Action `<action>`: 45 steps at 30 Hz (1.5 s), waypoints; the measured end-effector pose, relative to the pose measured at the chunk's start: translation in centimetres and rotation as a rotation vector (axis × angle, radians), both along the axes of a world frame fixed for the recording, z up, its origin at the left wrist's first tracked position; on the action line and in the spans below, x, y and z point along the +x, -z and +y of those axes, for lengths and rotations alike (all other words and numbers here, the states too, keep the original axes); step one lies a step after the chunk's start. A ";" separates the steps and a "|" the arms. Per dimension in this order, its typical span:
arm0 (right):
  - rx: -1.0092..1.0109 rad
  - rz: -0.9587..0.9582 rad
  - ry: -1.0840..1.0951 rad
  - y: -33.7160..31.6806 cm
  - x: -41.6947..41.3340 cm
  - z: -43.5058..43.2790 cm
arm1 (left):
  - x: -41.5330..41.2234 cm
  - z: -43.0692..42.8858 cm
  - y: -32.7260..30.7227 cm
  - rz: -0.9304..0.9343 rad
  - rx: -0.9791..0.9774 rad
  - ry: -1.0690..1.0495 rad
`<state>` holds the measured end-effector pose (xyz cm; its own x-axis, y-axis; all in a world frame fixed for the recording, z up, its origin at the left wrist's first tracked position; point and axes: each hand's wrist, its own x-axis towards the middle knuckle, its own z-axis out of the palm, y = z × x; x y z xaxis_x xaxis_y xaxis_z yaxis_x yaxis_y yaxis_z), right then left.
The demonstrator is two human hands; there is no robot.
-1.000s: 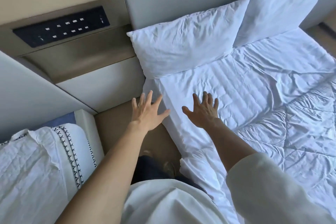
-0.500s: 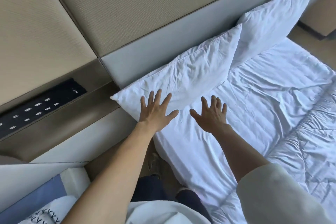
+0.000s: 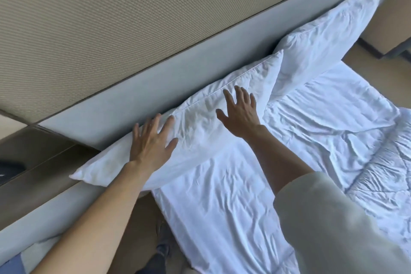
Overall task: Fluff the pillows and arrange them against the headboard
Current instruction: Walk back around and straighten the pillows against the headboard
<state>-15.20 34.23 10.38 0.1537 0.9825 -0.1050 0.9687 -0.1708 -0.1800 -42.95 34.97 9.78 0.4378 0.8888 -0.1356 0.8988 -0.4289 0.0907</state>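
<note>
Two white pillows lean against the grey padded headboard (image 3: 155,87). The near pillow (image 3: 200,131) is wrinkled and its left corner hangs past the mattress edge. My left hand (image 3: 152,142) lies flat on its left part, fingers spread, fingertips at its top seam by the headboard. My right hand (image 3: 241,111) is spread over its right part, touching or just above the fabric. The far pillow (image 3: 329,35) stands behind it to the right, its lower left corner hidden by the near pillow.
A white fitted sheet (image 3: 233,196) covers the mattress, with a rumpled quilt (image 3: 391,176) at the right. A brown ledge (image 3: 40,162) runs left of the bed below beige wall panels (image 3: 111,18). The floor gap (image 3: 138,229) beside the bed shows my feet.
Both hands moved forward from the sheet onto the near pillow, now flat against it. The view swung closer to the headboard.
</note>
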 end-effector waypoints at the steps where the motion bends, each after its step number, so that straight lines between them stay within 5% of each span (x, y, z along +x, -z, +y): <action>1: 0.042 -0.020 -0.068 0.2 1.0 1.3 | 0.2 0.2 0.5 -0.015 0.032 -0.017; 8: 0.235 -0.107 -0.410 2.7 7.0 7.6 | 1.1 0.9 3.7 -0.218 0.287 -0.110; 15: 0.352 -0.153 -0.521 5.2 12.1 10.8 | 0.0 0.5 5.7 -0.098 0.527 -0.136; 24: 0.325 -0.146 -0.351 4.3 13.3 12.2 | 0.3 0.1 2.7 -0.141 0.507 -0.031; 30: 0.814 -0.104 -0.291 0.8 14.5 13.6 | -2.7 1.9 -0.5 -0.171 0.629 -0.023; 36: 0.626 -0.036 -0.455 4.4 13.8 13.9 | -5.4 0.3 2.8 0.030 0.462 -0.100; 39: 0.625 -0.083 -0.403 6.2 15.1 13.8 | -7.7 -1.1 5.2 0.174 0.520 0.045; 45: 0.652 -0.236 -0.474 4.9 20.0 14.3 | -10.0 0.4 5.4 0.050 0.664 -0.100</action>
